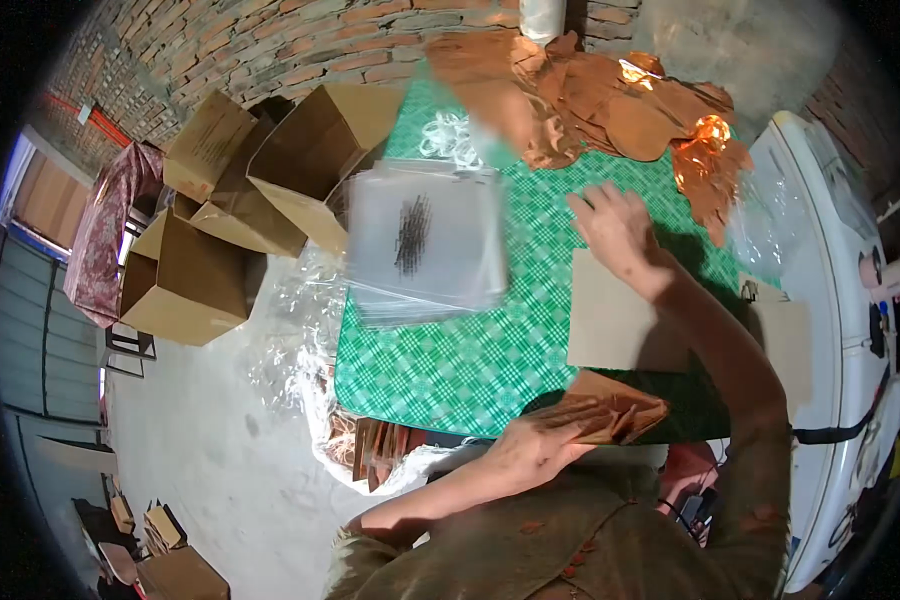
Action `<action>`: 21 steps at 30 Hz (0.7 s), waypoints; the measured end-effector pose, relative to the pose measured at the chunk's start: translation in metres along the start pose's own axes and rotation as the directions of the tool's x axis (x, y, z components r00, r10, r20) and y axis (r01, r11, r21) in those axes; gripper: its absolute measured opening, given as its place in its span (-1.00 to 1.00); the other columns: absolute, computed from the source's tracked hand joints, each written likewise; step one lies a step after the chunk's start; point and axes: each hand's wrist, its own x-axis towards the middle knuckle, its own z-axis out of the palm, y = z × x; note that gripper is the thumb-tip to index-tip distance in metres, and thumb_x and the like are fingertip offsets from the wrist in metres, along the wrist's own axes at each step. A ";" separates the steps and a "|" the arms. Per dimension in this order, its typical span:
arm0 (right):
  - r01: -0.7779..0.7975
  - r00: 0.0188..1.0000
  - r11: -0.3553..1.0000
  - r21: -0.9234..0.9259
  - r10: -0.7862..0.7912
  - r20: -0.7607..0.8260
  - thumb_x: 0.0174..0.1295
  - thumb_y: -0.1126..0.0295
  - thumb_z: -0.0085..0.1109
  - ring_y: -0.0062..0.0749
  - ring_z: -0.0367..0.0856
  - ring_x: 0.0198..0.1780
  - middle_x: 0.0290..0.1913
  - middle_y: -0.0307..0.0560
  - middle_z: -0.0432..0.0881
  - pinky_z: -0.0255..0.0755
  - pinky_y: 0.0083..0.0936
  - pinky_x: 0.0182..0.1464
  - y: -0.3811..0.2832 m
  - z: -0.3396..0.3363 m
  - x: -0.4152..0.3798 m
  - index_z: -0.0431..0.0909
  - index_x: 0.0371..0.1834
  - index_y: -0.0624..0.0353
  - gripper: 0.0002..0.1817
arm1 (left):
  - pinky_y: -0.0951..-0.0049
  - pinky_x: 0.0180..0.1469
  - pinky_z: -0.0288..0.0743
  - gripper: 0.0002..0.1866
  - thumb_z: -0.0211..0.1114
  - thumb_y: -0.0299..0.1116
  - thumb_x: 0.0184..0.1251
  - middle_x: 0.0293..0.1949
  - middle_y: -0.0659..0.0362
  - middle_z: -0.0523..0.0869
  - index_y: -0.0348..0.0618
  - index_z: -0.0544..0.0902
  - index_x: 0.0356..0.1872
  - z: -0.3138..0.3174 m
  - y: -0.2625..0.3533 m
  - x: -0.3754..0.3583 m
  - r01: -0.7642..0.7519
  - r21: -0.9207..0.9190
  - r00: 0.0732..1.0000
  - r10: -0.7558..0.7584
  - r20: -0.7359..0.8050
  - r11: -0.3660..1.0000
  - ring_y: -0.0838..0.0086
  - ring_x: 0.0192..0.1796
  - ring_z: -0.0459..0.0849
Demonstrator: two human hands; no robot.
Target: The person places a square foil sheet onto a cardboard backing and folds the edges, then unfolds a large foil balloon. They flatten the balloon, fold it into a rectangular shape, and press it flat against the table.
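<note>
My left hand (532,452) is wrapped around a folded brown sheet (610,408) at the near edge of the table, close to my body. The sheet looks thin and creased, with a shiny inner side. Further out, my right hand (615,235) hovers over the far edge of a beige cardboard sheet (610,325); its fingers are apart and I see nothing in them. Beyond that hand lies a spread pile of brown, crinkled sheets (610,105), some of them catching the light.
A stack of clear plastic sleeves (470,230) with a dark scribbled patch lies on the green checked tablecloth (540,260). White bands (448,137) sit behind it. Open cardboard boxes (195,280) stand left, a white appliance (820,240) right. A white sack (335,440) hangs below the table edge.
</note>
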 end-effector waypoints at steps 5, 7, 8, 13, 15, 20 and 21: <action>0.245 0.948 0.940 0.238 -0.181 -0.263 0.28 0.40 0.27 -0.17 0.54 0.19 -0.03 -0.19 0.65 0.56 -0.17 0.12 -0.006 0.034 0.101 0.74 -0.09 0.02 -0.83 | 0.50 -0.03 0.46 -0.64 0.18 -0.14 0.73 -0.20 0.33 0.67 -0.28 0.67 0.12 -0.050 0.003 -0.022 0.333 -0.554 0.941 -0.304 0.148 0.763 0.61 -0.14 0.54; 0.273 0.929 0.916 0.293 -0.171 -0.330 0.28 0.42 0.26 -0.16 0.53 0.20 -0.04 -0.20 0.64 0.56 -0.19 0.13 -0.020 0.048 0.137 0.75 -0.08 0.01 -0.82 | 0.52 -0.02 0.43 -0.64 0.18 -0.14 0.74 -0.21 0.38 0.63 -0.29 0.68 0.05 -0.056 -0.004 -0.033 0.367 -0.640 0.913 -0.394 0.109 0.675 0.67 -0.12 0.49; 0.249 0.932 0.922 0.295 -0.145 -0.333 0.28 0.42 0.26 -0.17 0.52 0.20 -0.04 -0.21 0.64 0.56 -0.19 0.14 -0.030 0.057 0.154 0.75 -0.08 0.01 -0.81 | 0.51 -0.01 0.43 -0.65 0.19 -0.14 0.73 -0.21 0.38 0.63 -0.29 0.68 0.04 -0.059 -0.006 -0.036 0.383 -0.660 0.891 -0.446 0.079 0.647 0.67 -0.11 0.49; 0.248 0.935 0.907 0.341 -0.132 -0.330 0.29 0.41 0.28 -0.17 0.51 0.23 -0.02 -0.26 0.67 0.52 -0.23 0.24 -0.045 0.091 0.192 0.78 -0.15 0.02 -0.86 | 0.51 0.05 0.43 -0.61 0.23 -0.12 0.71 -0.15 0.40 0.62 -0.29 0.69 0.16 -0.063 -0.024 -0.052 0.464 -0.733 0.814 -0.566 0.132 0.496 0.66 -0.07 0.49; 0.305 0.932 0.840 0.450 -0.166 -0.322 0.29 0.40 0.29 -0.18 0.52 0.22 -0.01 -0.28 0.70 0.51 -0.24 0.25 -0.041 0.089 0.194 0.81 -0.19 0.02 -0.88 | 0.52 0.08 0.42 -0.59 0.24 -0.11 0.70 -0.13 0.40 0.62 -0.29 0.69 0.20 -0.065 -0.029 -0.055 0.473 -0.753 0.798 -0.584 0.146 0.458 0.67 -0.05 0.49; 0.342 0.902 0.694 0.634 -0.053 -0.429 0.29 0.35 0.35 -0.22 0.59 0.13 -0.02 -0.24 0.77 0.54 -0.28 0.17 -0.023 0.057 0.170 0.85 -0.17 0.01 -0.87 | 0.52 0.21 0.39 -0.51 0.24 -0.04 0.69 0.00 0.37 0.66 -0.32 0.67 0.25 -0.077 -0.027 -0.053 0.526 -0.687 0.770 -0.624 0.133 0.501 0.66 0.07 0.50; 0.303 0.916 0.684 0.664 -0.017 -0.401 0.30 0.34 0.37 -0.25 0.63 0.09 -0.03 -0.22 0.78 0.55 -0.30 0.15 -0.018 0.047 0.159 0.85 -0.14 0.01 -0.86 | 0.52 0.25 0.38 -0.49 0.24 -0.03 0.68 0.05 0.35 0.68 -0.33 0.66 0.26 -0.078 -0.030 -0.052 0.560 -0.663 0.751 -0.642 0.155 0.496 0.65 0.12 0.51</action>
